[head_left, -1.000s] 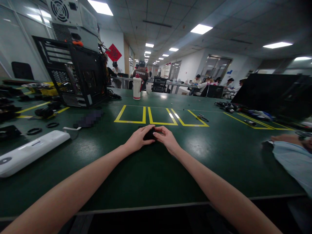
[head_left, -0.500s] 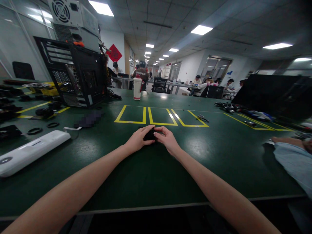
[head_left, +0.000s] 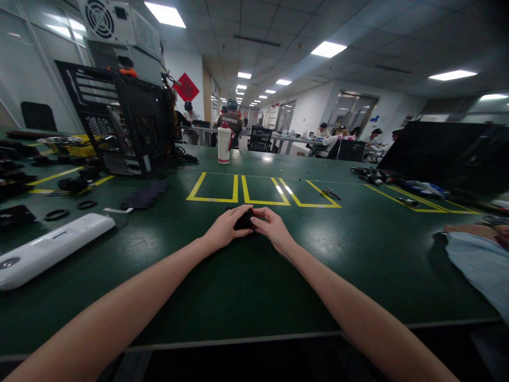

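Both my hands meet at the middle of the green table (head_left: 238,297), around a small black object (head_left: 243,220). What kind of object it is I cannot make out, since my fingers cover much of it. From the left, my left hand (head_left: 227,227) is closed on it with the thumb on the near side. My right hand (head_left: 273,227) grips its right end between thumb and fingers. Just beyond my hands, yellow tape (head_left: 212,199) marks several bays on the tabletop. A small metal part (head_left: 331,193) lies at the right-hand bay.
On the left stand a black computer case (head_left: 135,122) with power supplies (head_left: 115,24) on top, a white elongated device (head_left: 55,249) and black rings (head_left: 56,214). A white tumbler (head_left: 224,144) is farther back. Another person's light blue sleeve (head_left: 475,265) reaches in at right, near a black monitor (head_left: 449,159).
My hands and the black object stay practically where they were. At the right edge, the other person's arm has shifted slightly.
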`<action>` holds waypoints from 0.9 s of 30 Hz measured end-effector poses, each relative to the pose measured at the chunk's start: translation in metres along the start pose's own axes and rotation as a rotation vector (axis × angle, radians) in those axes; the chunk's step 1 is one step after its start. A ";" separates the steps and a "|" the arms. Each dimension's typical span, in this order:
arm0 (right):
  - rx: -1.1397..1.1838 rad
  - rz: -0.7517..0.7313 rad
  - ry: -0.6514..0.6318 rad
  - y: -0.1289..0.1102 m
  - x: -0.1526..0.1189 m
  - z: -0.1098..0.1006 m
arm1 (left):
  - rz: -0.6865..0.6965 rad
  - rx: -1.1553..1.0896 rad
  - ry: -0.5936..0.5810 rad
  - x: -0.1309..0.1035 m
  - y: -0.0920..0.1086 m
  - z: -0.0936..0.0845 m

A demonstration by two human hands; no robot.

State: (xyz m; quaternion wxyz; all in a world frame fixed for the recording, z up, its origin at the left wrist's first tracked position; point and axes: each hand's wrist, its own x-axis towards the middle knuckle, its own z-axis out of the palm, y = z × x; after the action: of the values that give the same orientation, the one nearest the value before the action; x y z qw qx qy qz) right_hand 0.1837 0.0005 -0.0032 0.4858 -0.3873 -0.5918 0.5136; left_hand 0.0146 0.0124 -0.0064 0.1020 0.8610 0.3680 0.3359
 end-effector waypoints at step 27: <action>0.000 0.008 -0.035 0.000 0.001 -0.001 | 0.002 -0.015 0.008 0.000 0.002 -0.002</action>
State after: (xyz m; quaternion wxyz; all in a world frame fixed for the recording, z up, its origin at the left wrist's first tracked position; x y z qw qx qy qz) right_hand 0.1842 0.0016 -0.0026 0.4736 -0.3805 -0.5985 0.5222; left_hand 0.0142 0.0109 -0.0044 0.1067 0.8592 0.3649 0.3422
